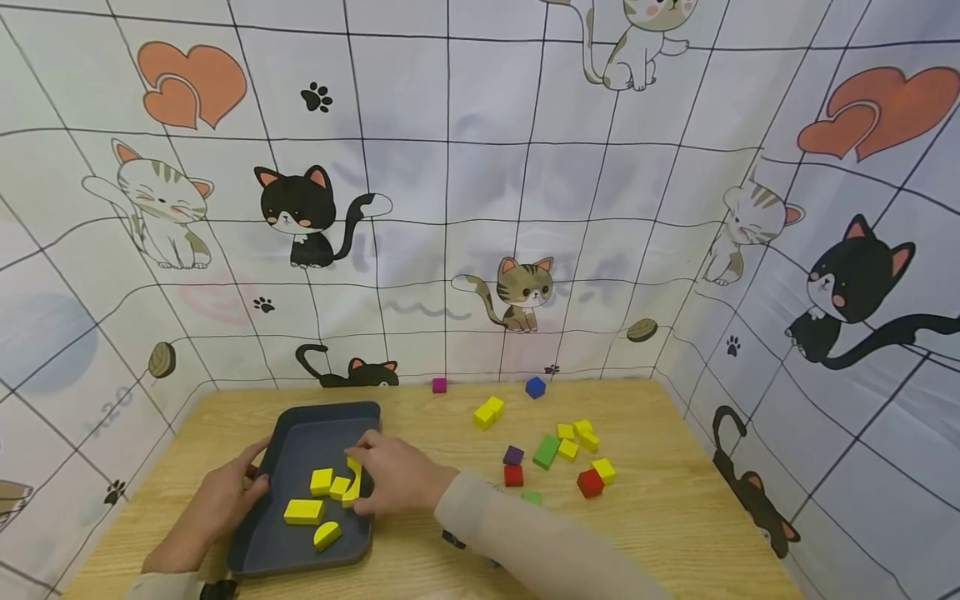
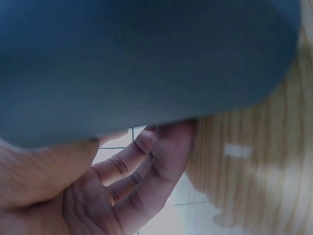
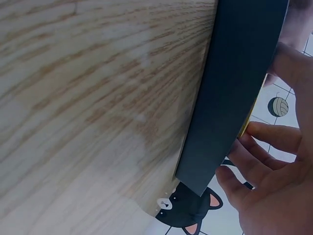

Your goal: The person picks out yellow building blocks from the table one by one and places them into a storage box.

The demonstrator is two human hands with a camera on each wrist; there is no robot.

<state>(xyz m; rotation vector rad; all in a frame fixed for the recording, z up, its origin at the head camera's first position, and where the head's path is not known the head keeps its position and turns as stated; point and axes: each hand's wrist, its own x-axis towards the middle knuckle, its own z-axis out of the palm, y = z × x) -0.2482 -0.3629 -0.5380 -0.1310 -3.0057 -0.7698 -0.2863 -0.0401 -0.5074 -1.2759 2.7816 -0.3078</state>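
A dark grey tray (image 1: 315,433) lies on the left of the wooden table (image 1: 660,517). Inside it are several yellow blocks: a cube (image 1: 321,481), a flat bar (image 1: 303,511) and a half-round piece (image 1: 327,535). My left hand (image 1: 251,471) grips the tray's left rim, thumb over the edge; in the left wrist view its fingers (image 2: 146,166) curl under the tray wall (image 2: 146,58). My right hand (image 1: 360,471) reaches into the tray and pinches a curved yellow block (image 1: 352,485). The right wrist view shows the tray wall (image 3: 234,88) edge-on and a sliver of yellow.
Loose blocks lie to the right of the tray: yellow ones (image 1: 488,412) (image 1: 581,433), a green one (image 1: 546,451), a purple one (image 1: 513,455), two red ones (image 1: 513,475) (image 1: 589,482), and blue (image 1: 535,387) and magenta (image 1: 439,385) cubes by the back. Cat-print cloth walls enclose the table.
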